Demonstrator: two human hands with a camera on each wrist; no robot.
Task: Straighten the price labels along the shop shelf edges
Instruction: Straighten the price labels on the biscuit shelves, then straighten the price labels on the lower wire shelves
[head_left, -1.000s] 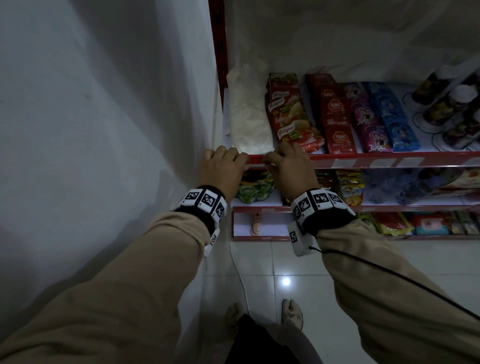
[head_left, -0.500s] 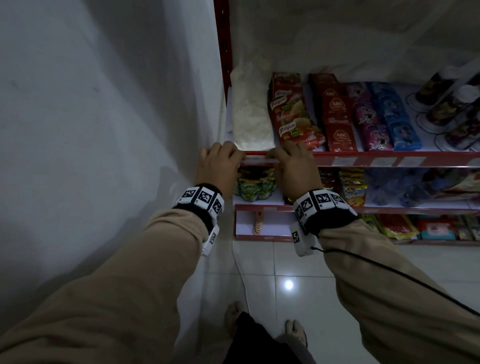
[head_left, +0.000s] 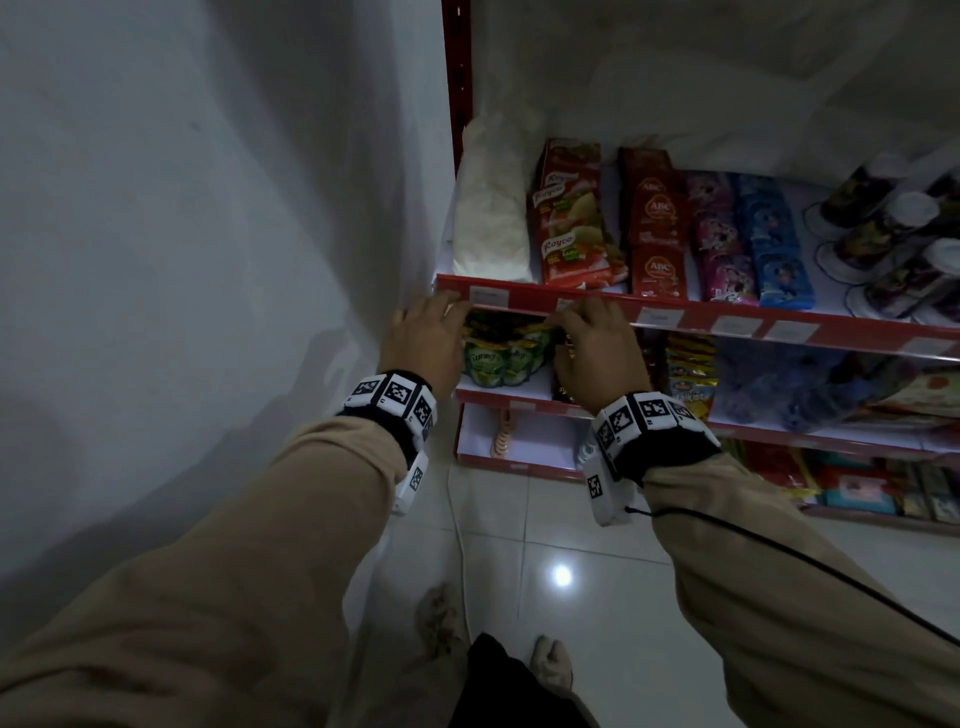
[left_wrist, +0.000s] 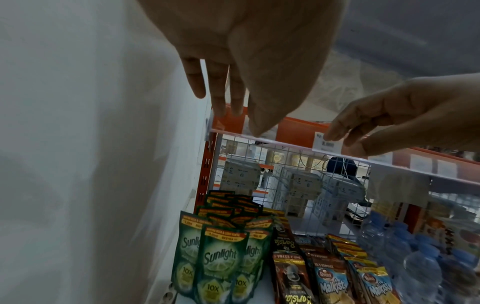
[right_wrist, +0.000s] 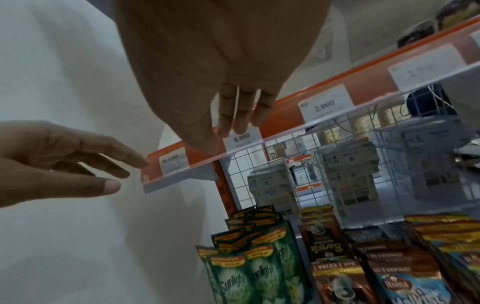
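The red shelf edge strip (head_left: 696, 317) carries several white price labels behind a clear cover. My left hand (head_left: 434, 325) has straight fingers (left_wrist: 223, 107) touching the strip's left end, beside the first label (head_left: 489, 296), which the right wrist view shows reading 10.000 (right_wrist: 172, 164). My right hand (head_left: 582, 325) lies on the second label, marked 8.000 (right_wrist: 242, 138). Its fingertips (left_wrist: 331, 134) press the label's face and its thumb sits at the strip's lower edge. Neither hand holds anything loose. More labels (head_left: 661, 316) follow to the right.
A white wall (head_left: 208, 260) stands close on the left. Royco packets (head_left: 569, 228) and ABC sachets (head_left: 657, 234) lie on the shelf above the strip. Sunlight pouches (left_wrist: 221, 259) and Malkist packs (left_wrist: 332, 286) fill the shelf below. White floor tiles (head_left: 597, 597) are underfoot.
The hands were together over the first label. Now they are apart: the left has slid to the strip's end, the right has shifted right onto the second label, and the first label is uncovered.
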